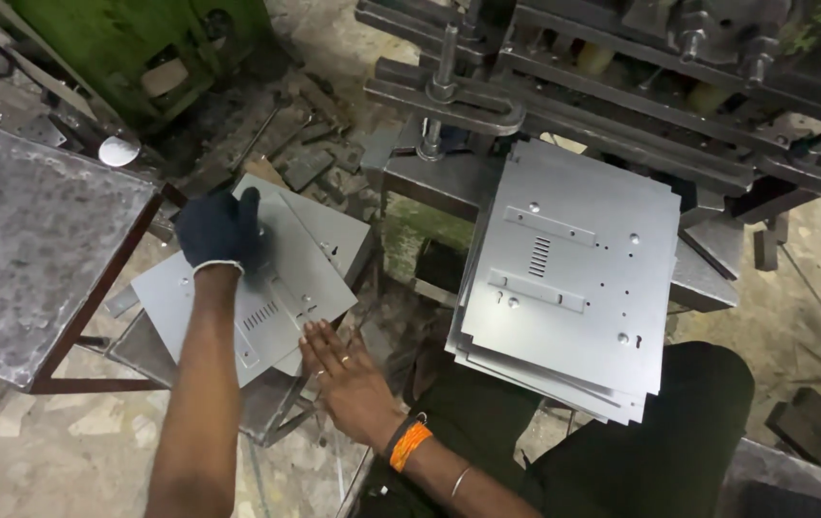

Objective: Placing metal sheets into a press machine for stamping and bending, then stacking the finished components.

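Head view down onto press shop floor; left hand (221, 230), dark glove, lies flat on top punched metal sheet (266, 288) at centre left, fingers spread, grip apart, not clamped; right hand (348, 379), bare, open, fingertips touching sheet's lower edge; sheet sits atop low pile on small stand (271, 408); stack of like sheets (564, 278) at centre right, resting on lap under press (621, 67); worn grey table (36, 249) at left; step judged: squaring sheet on pile; next move calls for edges aligned, careful fingers on sharp rims.
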